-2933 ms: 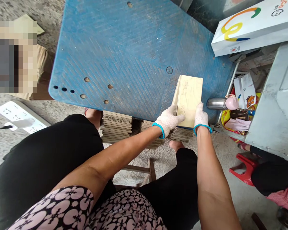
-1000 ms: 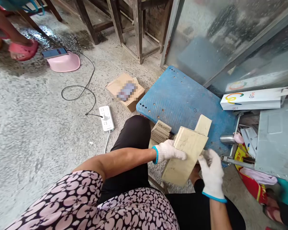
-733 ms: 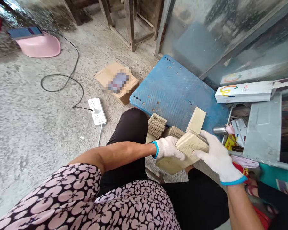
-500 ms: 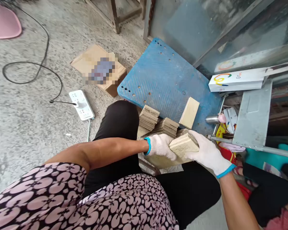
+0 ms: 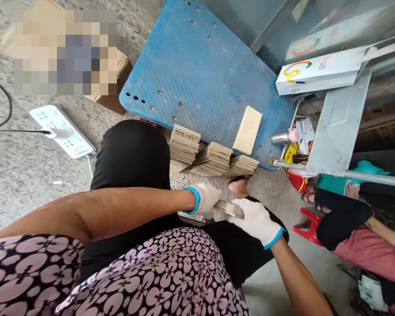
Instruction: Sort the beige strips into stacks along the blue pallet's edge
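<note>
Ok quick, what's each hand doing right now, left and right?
Left hand: closed on one end of the stack of boards.
Right hand: closed on the other end of the same stack.

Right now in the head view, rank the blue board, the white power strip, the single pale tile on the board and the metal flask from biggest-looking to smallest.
1. Blue board, by far the largest.
2. White power strip.
3. Single pale tile, though it lies farther from the camera than the strip, so this order is unsure.
4. Metal flask, the smallest.

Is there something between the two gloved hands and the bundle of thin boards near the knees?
No. The left hand and the right hand both grip the bundle of thin boards directly, one at each end; nothing visible lies between.
</note>
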Available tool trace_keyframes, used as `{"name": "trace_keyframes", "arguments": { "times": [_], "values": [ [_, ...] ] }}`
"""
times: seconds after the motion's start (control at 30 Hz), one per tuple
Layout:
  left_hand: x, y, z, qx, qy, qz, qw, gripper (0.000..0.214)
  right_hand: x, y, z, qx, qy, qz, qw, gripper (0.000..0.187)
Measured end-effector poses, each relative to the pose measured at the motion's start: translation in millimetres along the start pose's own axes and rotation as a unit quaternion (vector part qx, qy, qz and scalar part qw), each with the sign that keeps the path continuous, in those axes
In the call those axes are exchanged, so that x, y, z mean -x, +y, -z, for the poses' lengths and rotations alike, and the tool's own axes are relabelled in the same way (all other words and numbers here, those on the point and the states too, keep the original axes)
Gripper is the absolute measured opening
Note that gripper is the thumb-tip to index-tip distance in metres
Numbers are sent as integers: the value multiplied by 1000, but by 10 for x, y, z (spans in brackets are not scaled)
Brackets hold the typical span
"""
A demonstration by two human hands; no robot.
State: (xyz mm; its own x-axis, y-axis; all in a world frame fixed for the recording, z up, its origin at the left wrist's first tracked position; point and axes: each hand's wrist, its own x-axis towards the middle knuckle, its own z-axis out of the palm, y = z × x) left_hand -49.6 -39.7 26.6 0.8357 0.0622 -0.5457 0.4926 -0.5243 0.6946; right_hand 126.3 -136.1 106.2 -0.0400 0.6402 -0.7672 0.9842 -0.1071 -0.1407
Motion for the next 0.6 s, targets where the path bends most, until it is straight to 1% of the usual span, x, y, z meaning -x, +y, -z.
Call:
{"name": "trace_keyframes", "arguments": {
  "times": [0.07, 0.13, 0.2, 0.27, 0.33, 0.43, 0.53, 0.6],
  "values": [
    [-16, 20, 11, -71, -29, 17, 997, 58, -146, 86, -109, 54, -30, -17, 998, 43],
    [-10, 31, 41, -118, -49, 19, 992, 49, -322, 197, -216, 87, -51, -44, 994, 44],
    [-2, 29, 82, -128, -71, 12, 989, 45, -508, 321, -311, 104, -63, -68, 990, 47],
    [-3, 14, 130, -116, -100, 8, 988, 44, -690, 446, -387, 113, -65, -85, 988, 47],
    [-7, -5, 181, -98, -118, 22, 988, 48, -860, 562, -442, 117, -63, -94, 987, 45],
    [7, -23, 254, -77, -113, 57, 989, 48, -1085, 704, -497, 118, -62, -98, 986, 44],
    [50, -21, 306, -83, -102, 66, 989, 38, -1259, 796, -547, 117, -65, -91, 987, 44],
    [73, -12, 328, -93, -101, 68, 988, 36, -1344, 830, -584, 116, -69, -85, 987, 42]
  ]
}}
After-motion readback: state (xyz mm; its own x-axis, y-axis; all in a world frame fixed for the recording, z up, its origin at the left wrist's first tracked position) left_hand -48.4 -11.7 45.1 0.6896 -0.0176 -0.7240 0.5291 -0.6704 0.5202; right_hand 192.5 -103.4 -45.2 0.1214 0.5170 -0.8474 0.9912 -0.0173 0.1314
